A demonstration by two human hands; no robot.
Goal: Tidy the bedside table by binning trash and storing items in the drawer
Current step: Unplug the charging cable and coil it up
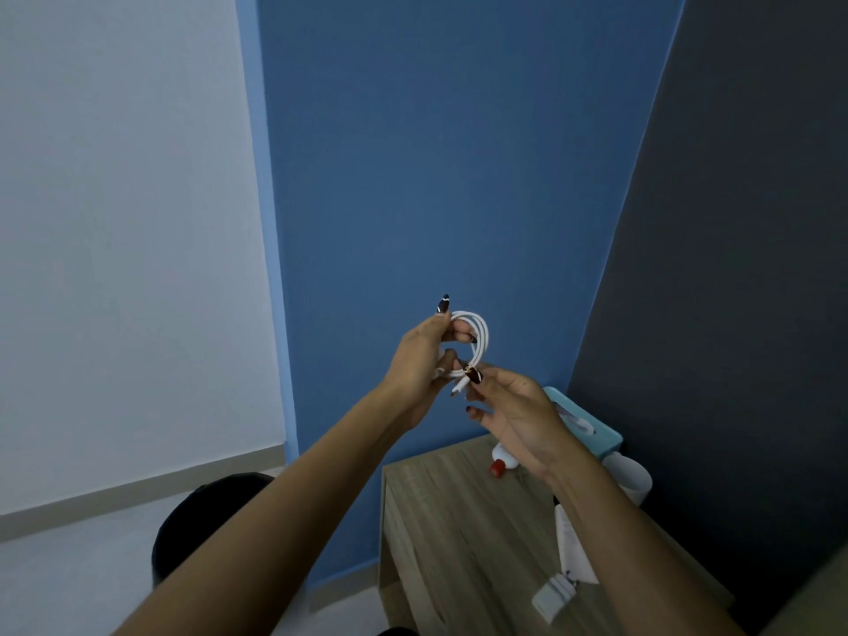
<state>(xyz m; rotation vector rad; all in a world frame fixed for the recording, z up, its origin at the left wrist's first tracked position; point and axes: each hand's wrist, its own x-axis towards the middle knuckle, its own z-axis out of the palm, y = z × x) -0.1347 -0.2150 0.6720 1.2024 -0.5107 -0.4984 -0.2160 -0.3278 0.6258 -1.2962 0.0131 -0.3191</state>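
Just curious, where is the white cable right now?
The white cable is coiled in the air between the left hand and right hand, above the bedside table.

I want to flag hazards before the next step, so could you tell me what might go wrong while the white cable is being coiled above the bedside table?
The white cable is only loosely looped in the left hand; it could spring open once released. The right hand pinches just the plug end, which might slip. A lowered forearm could knock the red-capped bottle lying on the bedside table.
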